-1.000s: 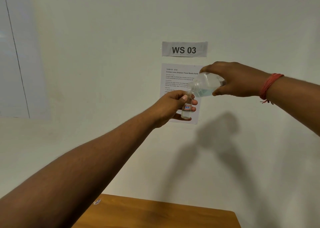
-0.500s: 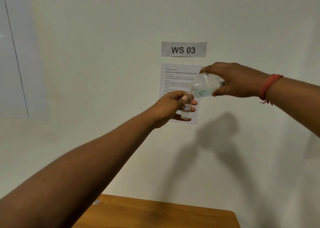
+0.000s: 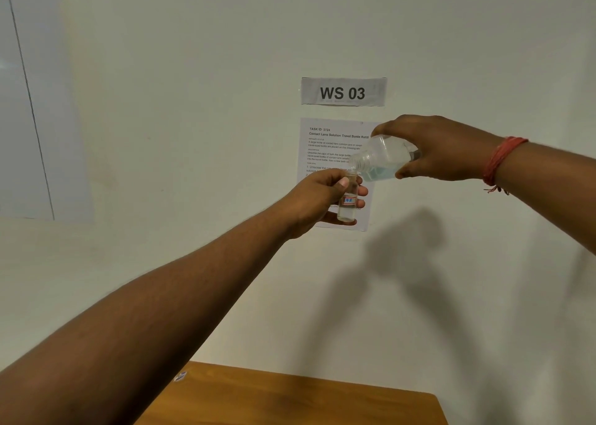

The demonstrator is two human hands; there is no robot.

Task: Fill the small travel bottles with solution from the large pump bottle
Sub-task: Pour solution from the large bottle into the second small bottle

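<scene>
My left hand [image 3: 317, 200] grips a small clear travel bottle [image 3: 347, 203] upright in the air, its mouth uncapped and a little clear liquid at its bottom. My right hand [image 3: 442, 149] holds the large clear bottle [image 3: 382, 160] tipped on its side, with its open neck pointing left and down, right over the small bottle's mouth. Pale liquid lies along the large bottle's lower side. No pump or cap is in view.
Both hands are raised in front of a white wall with a "WS 03" sign [image 3: 343, 92] and a printed task sheet [image 3: 325, 147]. The far edge of a wooden table [image 3: 290, 399] shows at the bottom. A red thread band [image 3: 503, 160] circles my right wrist.
Almost nothing has moved; both hands hold the same pose, with the large bottle still tipped over the small one.
</scene>
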